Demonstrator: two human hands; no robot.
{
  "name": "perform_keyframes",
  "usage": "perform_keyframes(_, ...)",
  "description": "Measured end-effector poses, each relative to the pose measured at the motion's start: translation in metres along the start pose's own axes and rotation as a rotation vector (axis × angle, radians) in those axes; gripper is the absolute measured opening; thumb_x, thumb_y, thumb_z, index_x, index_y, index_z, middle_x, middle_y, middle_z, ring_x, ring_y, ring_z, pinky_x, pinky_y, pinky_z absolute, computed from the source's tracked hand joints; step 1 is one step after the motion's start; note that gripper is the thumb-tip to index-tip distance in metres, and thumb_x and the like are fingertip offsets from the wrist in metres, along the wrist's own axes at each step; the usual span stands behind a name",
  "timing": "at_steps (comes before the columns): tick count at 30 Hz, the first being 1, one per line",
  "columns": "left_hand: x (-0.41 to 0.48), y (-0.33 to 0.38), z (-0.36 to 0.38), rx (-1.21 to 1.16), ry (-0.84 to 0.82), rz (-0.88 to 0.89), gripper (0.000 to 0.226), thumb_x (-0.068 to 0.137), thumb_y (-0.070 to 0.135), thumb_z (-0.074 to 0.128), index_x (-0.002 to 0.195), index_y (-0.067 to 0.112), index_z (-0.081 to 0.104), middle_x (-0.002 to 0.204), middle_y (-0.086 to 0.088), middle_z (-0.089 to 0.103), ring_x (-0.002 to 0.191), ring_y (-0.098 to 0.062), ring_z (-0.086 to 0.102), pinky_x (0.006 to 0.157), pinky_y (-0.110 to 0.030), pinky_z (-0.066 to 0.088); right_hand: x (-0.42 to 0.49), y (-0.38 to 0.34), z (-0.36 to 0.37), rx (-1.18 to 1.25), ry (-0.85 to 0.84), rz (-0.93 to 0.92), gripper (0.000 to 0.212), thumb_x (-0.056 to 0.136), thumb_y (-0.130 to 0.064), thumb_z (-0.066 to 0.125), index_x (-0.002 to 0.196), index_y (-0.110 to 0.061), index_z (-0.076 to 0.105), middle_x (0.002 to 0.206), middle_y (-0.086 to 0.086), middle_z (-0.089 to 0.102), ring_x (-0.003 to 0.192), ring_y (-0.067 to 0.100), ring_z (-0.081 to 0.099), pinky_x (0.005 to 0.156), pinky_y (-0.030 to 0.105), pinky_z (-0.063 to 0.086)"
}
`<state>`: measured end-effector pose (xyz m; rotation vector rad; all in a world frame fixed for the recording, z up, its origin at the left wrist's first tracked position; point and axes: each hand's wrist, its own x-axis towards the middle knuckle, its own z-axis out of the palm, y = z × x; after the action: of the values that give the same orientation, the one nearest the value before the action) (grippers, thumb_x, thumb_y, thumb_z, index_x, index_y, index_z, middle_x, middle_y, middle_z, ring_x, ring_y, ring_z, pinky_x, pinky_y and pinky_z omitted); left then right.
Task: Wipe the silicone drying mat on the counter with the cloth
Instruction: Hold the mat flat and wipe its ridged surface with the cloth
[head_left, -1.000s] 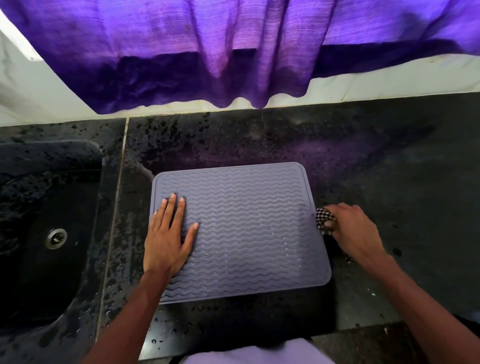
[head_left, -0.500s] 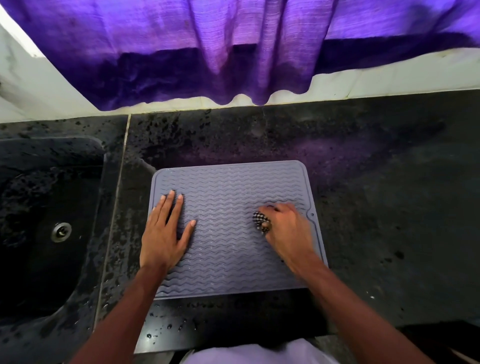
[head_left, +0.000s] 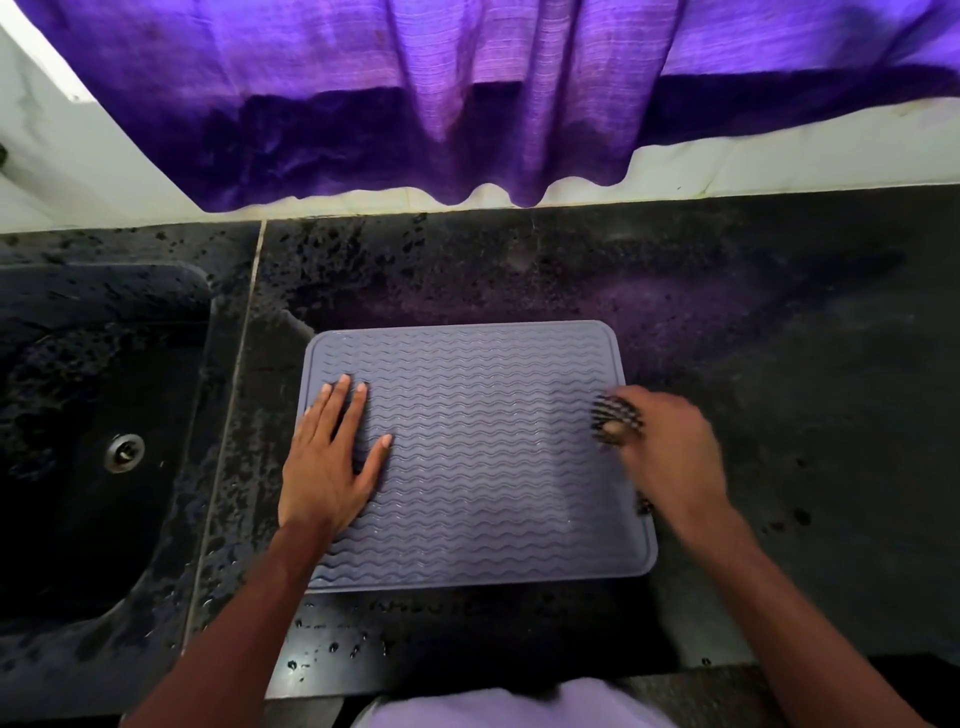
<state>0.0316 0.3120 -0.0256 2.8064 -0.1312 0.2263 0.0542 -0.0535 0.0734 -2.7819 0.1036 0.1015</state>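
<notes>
Wiping the grey silicone drying mat (head_left: 483, 457), flat on the wet black counter (head_left: 779, 364) just right of the sink (head_left: 78, 415).
Pressing down on the mat's left part with the left hand (head_left: 324, 467), fingers straight and spread; gripping the bunched checked cloth (head_left: 615, 426) in the curled right hand (head_left: 670, 457), blurred, on the mat's right edge.

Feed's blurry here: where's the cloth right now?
Head view, right side: the cloth is bunched in the right hand, on the mat near its right edge.
</notes>
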Motion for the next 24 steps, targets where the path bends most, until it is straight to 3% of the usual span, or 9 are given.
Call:
perform_keyframes(2, 0.0, -0.001, 0.0, 0.002, -0.003, 0.001, 0.07, 0.102, 0.052, 0.042, 0.158, 0.011, 0.033, 0.166, -0.007, 0.027, 0.155, -0.024, 0.021, 0.122, -0.049, 0.028, -0.005, -0.036, 0.017, 0.106, -0.03, -0.121, 0.036, 0.076, -0.014, 0.071, 0.109, -0.029, 0.067, 0.096, -0.004, 0.068, 0.087, 0.014, 0.058, 0.073, 0.02, 0.043)
perform_keyframes(6, -0.001, -0.002, 0.0, 0.017, -0.02, 0.002, 0.071, 0.102, 0.053, 0.04, 0.159, 0.011, 0.03, 0.167, -0.006, 0.025, 0.156, -0.023, 0.02, 0.123, -0.049, 0.027, -0.009, -0.077, 0.053, 0.096, -0.046, -0.221, 0.049, 0.074, -0.009, 0.074, 0.12, -0.022, 0.064, 0.108, 0.001, 0.067, 0.103, 0.017, 0.057, 0.078, 0.023, 0.045)
perform_keyframes(11, 0.0, 0.0, 0.001, 0.047, -0.054, -0.015, 0.072, 0.102, 0.055, 0.036, 0.161, 0.014, 0.025, 0.169, -0.004, 0.019, 0.157, -0.021, 0.014, 0.125, -0.047, 0.023, -0.002, -0.061, 0.051, 0.003, -0.029, -0.165, 0.045, 0.073, -0.016, 0.075, 0.116, -0.026, 0.066, 0.101, 0.002, 0.068, 0.097, 0.022, 0.059, 0.067, 0.029, 0.051)
perform_keyframes(16, -0.001, -0.001, -0.001, 0.062, -0.077, -0.022, 0.073, 0.102, 0.057, 0.033, 0.162, 0.017, 0.02, 0.17, -0.002, 0.014, 0.157, -0.02, 0.009, 0.126, -0.045, 0.019, 0.005, -0.021, 0.029, -0.04, -0.032, -0.015, 0.035, 0.078, -0.022, 0.066, 0.11, -0.034, 0.066, 0.1, -0.002, 0.066, 0.095, 0.026, 0.059, 0.069, 0.039, 0.053)
perform_keyframes(24, 0.0, -0.001, 0.0, 0.067, -0.085, -0.037, 0.073, 0.102, 0.059, 0.031, 0.163, 0.02, 0.018, 0.171, -0.001, 0.013, 0.158, -0.019, 0.007, 0.126, -0.046, 0.02, 0.011, 0.025, 0.007, -0.111, 0.051, 0.185, 0.018, 0.073, -0.014, 0.064, 0.089, -0.022, 0.066, 0.078, 0.006, 0.057, 0.072, 0.032, 0.057, 0.054, 0.03, 0.037)
